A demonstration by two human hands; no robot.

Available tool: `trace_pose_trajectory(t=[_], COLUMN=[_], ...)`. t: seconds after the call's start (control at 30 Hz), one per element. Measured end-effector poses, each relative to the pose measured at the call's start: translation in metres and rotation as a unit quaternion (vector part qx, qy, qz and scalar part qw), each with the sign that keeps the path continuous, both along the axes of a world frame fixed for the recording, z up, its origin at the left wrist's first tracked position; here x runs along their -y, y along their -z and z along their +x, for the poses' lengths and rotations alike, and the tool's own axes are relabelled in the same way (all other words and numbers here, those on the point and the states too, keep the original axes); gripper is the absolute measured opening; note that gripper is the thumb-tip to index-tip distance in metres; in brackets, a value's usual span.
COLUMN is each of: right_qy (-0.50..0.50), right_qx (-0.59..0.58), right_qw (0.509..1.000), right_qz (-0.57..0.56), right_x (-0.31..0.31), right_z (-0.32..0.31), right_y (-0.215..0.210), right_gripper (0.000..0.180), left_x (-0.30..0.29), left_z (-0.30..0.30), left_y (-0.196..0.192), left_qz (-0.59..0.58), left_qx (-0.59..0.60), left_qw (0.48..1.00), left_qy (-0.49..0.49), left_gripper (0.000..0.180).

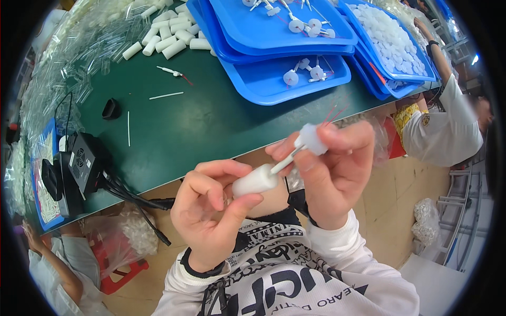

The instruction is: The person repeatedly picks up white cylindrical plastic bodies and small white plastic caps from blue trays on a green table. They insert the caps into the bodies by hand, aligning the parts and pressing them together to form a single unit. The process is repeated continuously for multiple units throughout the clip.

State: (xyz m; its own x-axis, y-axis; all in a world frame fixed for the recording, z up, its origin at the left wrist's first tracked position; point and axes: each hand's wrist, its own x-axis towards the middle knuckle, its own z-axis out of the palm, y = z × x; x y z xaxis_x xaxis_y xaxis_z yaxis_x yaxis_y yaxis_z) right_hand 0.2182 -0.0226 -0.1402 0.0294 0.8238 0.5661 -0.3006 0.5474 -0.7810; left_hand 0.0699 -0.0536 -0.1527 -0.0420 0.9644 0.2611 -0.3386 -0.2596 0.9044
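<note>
Frame centre: we pinched the white cylinder (254,180) in our half-curled left hand (212,224), presumably to steady it. Our right hand (337,174), fingertips nearly closed, gripped the white cap (313,140), likely aligning its stem (285,162) with the cylinder's end. Blue trays (258,89) sat upper middle, probably for reach.

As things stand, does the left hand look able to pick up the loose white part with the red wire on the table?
Probably not: the left hand is holding the white cylinder, though the way over the green table to the loose white part looks free.
</note>
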Motion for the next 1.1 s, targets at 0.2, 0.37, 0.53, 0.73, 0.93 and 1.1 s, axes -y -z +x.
trace_pose_trajectory(t=[0.2,0.37,0.53,0.73,0.93,1.1], right_qy=[0.08,0.088,0.018,-0.026,-0.064,-0.08], right_qx=[0.01,0.005,-0.065,-0.023,0.016,0.083], right_qw=[0.997,0.996,0.994,0.997,0.99,0.986], right_qz=[-0.008,-0.023,-0.084,-0.064,-0.127,-0.12], right_x=[0.004,0.012,0.018,0.016,0.016,0.012], right_z=[-0.003,-0.002,-0.005,0.007,0.012,0.026], right_y=[0.01,0.018,0.022,0.028,0.009,0.011], right_gripper=[0.025,0.026,0.025,0.029,0.059,0.098], left_x=[0.001,0.002,0.001,0.003,0.004,0.007], left_z=[0.004,0.004,0.005,0.005,0.004,0.002], left_y=[0.008,0.01,0.012,0.001,0.0,-0.001], left_qz=[0.007,0.186,0.203,-0.056,-0.062,-0.061], left_qx=[0.029,-0.253,-0.276,0.046,0.07,0.061], left_qw=[0.999,0.939,0.929,0.997,0.995,0.996], left_qy=[-0.034,-0.142,-0.138,0.03,0.03,0.033], left_gripper=[0.035,0.035,0.034,0.034,0.033,0.033])
